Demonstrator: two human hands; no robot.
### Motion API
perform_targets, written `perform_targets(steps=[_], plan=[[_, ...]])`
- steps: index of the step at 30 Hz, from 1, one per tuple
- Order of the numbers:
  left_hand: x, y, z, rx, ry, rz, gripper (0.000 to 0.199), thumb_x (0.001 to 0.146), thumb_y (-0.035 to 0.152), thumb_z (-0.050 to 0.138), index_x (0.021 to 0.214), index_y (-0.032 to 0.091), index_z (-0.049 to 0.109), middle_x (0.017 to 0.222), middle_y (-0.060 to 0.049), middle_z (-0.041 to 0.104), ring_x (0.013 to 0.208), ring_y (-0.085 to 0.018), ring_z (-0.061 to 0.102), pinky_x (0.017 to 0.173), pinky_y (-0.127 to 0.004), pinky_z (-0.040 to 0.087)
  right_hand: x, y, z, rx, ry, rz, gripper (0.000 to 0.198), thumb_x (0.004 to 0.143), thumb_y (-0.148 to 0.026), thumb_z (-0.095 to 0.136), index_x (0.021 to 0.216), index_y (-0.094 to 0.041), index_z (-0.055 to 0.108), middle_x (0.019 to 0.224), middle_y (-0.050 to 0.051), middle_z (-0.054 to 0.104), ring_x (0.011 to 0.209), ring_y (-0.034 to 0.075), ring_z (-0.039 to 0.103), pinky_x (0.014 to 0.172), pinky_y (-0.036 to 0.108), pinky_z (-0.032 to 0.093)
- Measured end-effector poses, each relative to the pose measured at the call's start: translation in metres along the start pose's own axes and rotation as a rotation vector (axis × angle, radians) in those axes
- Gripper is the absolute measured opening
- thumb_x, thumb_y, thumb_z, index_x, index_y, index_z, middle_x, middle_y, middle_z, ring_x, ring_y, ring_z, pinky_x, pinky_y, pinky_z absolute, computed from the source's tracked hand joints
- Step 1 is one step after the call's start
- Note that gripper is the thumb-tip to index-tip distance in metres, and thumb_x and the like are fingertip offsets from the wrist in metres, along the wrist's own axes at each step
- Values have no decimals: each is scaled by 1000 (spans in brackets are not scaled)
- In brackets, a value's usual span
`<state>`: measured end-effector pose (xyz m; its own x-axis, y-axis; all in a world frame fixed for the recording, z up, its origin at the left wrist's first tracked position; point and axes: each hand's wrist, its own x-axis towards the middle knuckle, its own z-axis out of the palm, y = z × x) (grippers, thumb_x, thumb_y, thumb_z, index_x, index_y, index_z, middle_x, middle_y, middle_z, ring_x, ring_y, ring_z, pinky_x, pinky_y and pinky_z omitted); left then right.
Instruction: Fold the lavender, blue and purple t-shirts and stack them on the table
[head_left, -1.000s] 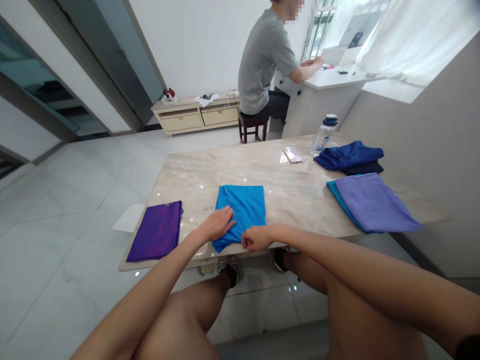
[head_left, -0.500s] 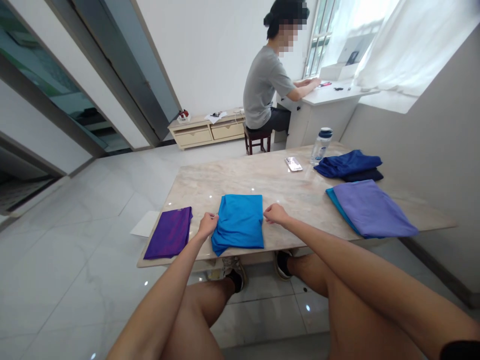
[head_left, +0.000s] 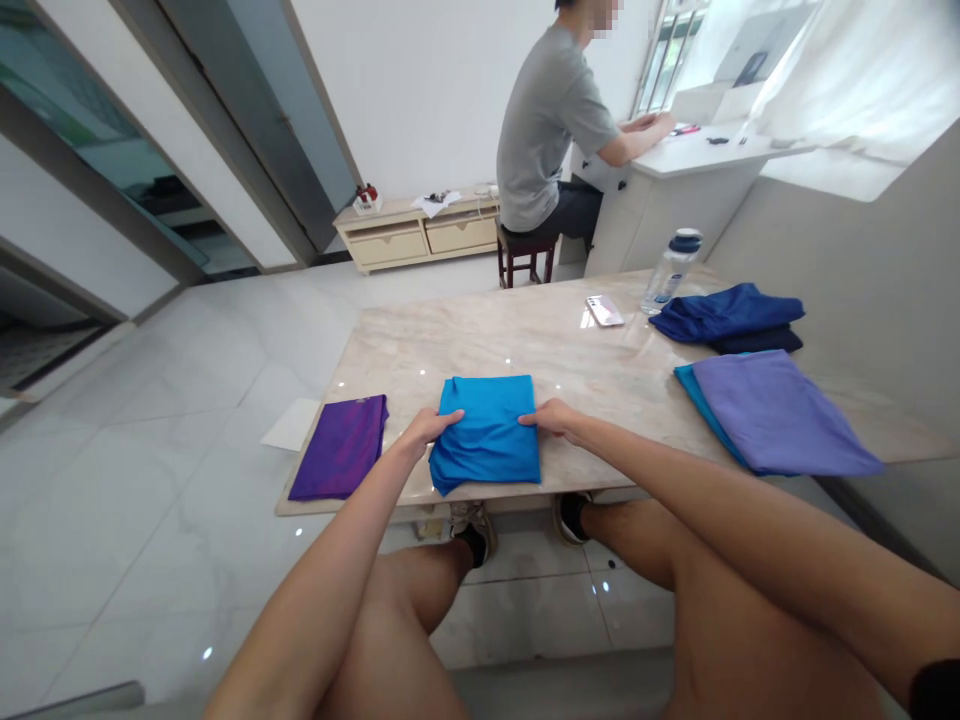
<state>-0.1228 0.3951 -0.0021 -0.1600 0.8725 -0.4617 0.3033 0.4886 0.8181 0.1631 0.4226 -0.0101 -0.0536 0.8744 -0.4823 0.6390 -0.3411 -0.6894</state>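
okay, grips first, what's going on?

my left hand pinches the left edge of the folded blue cloth, thumb on top, pointing in toward the middle. other fingers drop out of sight at the edge, can't tell how far under they go.

and the other side?

mirrored. my right hand has the right edge, thumb on top too. narrow grip on both.

where's the cloth exactly?

right in front of me, near edge of the marble-look table, between my hands. roughly square, wrinkled across the lower half, near left corner bunched and poking out. can't tell if the pinched edges are off the surface.

anything left of it?

purple cloth, folded flat at the table's left end, apart from the blue one.

right?

lavender cloth on a teal cloth that peeks out along its left side. behind those, a crumpled dark blue cloth over a navy cloth. clear bottle upright by its left end, phone flat near the bottle.

background, fast?

a person in grey, on a dark stool, forearms on a white desk. low cream cabinet at the wall.
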Motion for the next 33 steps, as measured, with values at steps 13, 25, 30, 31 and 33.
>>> perform_targets(steps=[13, 25, 30, 31, 33], plan=[[-84, 56, -28, -240, 363, 555, 62, 70, 69, 91, 94, 13, 81, 97, -11, 81, 96, -26, 72, 88, -35, 56, -68, -47, -80, 164, 510, -822, 42, 95, -61, 71, 80, -22, 71, 90, 7, 74, 90, 26, 68, 85, 39, 55], [-76, 65, 1, -20, 584, 724, 35, 108, 54, 60, 91, 25, 49, 77, 4, 53, 73, -17, 55, 71, -29, 44, -75, -53, -81, 302, 573, -817, 52, 102, -61, 66, 71, -26, 42, 65, -6, 39, 64, 15, 40, 63, 30, 36], [-47, 41, 17, 209, 516, 516, 30, 111, 52, 53, 95, 26, 48, 88, -1, 66, 87, -22, 68, 77, -30, 48, -43, -36, -72, 51, 582, -618, 49, 103, -56, 66, 70, -25, 47, 70, -1, 57, 72, 18, 55, 70, 31, 40], [-40, 33, 21, 281, 479, 445, 29, 112, 50, 51, 96, 26, 49, 92, -3, 69, 92, -24, 70, 78, -31, 49, -35, -31, -67, -13, 540, -541, 46, 103, -53, 67, 71, -24, 51, 75, 2, 63, 77, 20, 60, 73, 31, 43], [-28, 17, 28, 397, 407, 318, 23, 110, 44, 55, 98, 26, 51, 95, -6, 73, 95, -26, 74, 81, -32, 52, -21, -19, -54, -119, 429, -353, 34, 104, -46, 69, 81, -22, 61, 91, 7, 74, 92, 24, 69, 80, 30, 47]])
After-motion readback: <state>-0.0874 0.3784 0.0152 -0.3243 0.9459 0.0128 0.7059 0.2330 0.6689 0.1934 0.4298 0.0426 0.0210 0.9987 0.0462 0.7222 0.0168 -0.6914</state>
